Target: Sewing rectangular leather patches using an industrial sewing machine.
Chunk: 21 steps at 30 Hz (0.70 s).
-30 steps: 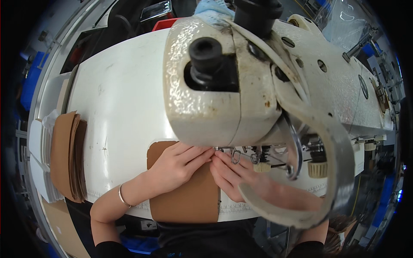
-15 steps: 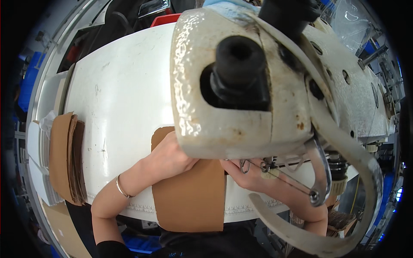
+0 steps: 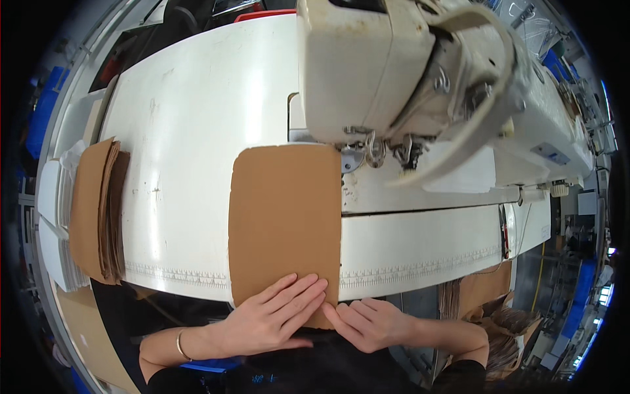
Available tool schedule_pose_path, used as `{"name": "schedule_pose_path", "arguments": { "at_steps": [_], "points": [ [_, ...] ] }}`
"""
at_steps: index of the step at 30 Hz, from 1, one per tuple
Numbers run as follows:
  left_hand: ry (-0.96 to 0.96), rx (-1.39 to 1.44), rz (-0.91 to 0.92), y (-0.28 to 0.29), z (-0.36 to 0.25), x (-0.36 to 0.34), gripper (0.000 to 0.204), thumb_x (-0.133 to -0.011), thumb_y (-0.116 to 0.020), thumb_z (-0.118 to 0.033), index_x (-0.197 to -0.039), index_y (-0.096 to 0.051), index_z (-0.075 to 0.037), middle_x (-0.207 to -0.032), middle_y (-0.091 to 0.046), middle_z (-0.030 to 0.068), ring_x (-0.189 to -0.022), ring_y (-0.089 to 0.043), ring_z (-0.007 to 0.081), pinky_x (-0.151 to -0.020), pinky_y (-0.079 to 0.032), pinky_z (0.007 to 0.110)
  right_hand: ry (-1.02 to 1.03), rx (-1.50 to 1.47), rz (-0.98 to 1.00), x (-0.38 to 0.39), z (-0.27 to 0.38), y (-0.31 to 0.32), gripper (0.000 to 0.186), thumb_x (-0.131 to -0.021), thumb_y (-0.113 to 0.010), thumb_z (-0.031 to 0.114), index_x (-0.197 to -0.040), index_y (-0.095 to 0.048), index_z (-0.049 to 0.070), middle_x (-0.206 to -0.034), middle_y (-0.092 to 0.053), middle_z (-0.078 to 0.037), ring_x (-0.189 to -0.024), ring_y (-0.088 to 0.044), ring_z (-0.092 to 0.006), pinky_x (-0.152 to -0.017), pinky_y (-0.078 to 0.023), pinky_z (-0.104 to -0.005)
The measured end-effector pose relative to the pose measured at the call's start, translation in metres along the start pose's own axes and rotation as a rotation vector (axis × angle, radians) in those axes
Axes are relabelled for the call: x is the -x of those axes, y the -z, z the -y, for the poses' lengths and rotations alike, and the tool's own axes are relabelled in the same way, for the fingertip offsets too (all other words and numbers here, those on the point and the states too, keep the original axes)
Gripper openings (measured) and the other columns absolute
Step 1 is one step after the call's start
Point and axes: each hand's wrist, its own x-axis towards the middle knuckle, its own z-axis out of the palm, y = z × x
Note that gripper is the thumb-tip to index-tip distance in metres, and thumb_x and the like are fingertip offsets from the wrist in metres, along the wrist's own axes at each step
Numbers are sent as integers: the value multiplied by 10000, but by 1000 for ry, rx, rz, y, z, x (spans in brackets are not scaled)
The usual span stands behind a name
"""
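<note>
A flat brown panel (image 3: pixel 285 210) with rounded corners lies lengthwise on the white sewing machine table, its near end overhanging the front edge. Stretched out, the fingers of my left hand (image 3: pixel 282 312) rest flat on the near part of the panel. At the panel's near right edge, my right hand (image 3: pixel 371 322) is closed, with curled fingers pinching that edge. Beyond the panel's far right corner stands the sewing machine head (image 3: pixel 367 72), its presser foot area (image 3: pixel 352 159) beside the panel edge.
To the left stand a stack of brown panels (image 3: pixel 92 210) and white pieces (image 3: pixel 52 223). A printed ruler (image 3: pixel 420 266) runs along the table's front edge. A red and black tool (image 3: pixel 504 230) lies at right. More brown pieces (image 3: pixel 508 322) sit below the table at right.
Both hands have come back from under the machine head to the panel's near end. The panel's far end now shows. My view has shifted, revealing more of the table at right.
</note>
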Motion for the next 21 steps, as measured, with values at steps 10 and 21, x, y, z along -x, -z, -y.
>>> {"name": "schedule_pose_path", "arguments": {
  "at_steps": [10, 21],
  "points": [
    [-227, -219, -545, -50, -3, 15, 222, -735, -681, -71, -928, -574, -47, -953, -678, 148, -851, -650, 245, -736, -536, 309, -538, -592, 2, 7, 28, -16, 272, -787, -649, -13, -1056, -614, -21, -769, -593, -55, -590, -591, -178, -503, -477, -264],
    [-265, -411, -620, -29, -17, 23, 92, -685, -702, -78, -757, -654, -50, -950, -691, 106, -828, -640, 205, -741, -511, 286, -187, -421, -292, -1, 18, -19, 393, -733, -649, -2, -1119, -603, -54, -895, -629, -109, -730, -643, -188, -572, -527, -249]
  ]
}}
